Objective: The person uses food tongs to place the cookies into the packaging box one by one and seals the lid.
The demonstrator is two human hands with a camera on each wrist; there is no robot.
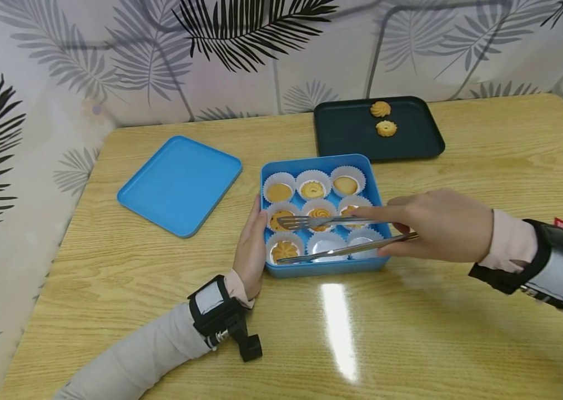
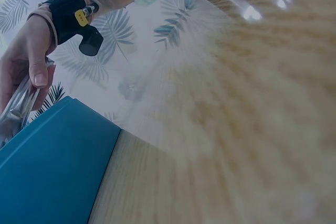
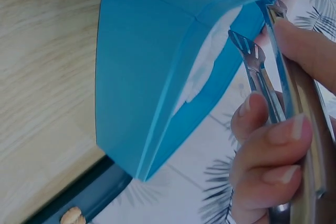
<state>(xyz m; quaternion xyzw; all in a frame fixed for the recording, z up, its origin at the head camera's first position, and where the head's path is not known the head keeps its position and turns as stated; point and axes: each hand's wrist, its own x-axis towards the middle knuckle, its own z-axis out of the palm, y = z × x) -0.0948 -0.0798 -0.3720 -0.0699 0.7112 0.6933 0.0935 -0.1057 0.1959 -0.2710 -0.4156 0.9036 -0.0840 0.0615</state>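
Observation:
My right hand grips a pair of metal tongs with fork-like tips, their two arms spread apart over a blue box. One tip overlaps a dotted cookie; the other crosses the lower edge of a flower-shaped cookie in the front left cup. White paper cups fill the box, most with cookies; white bottoms show in the front middle cup and front right cup. Against the box's left wall rests my left hand, fingers extended along the outside.
A dark tray with two cookies stands behind the box, at the back right. Left of the box lies a flat blue tray. The wooden table meets a leaf-patterned cloth at its back edge.

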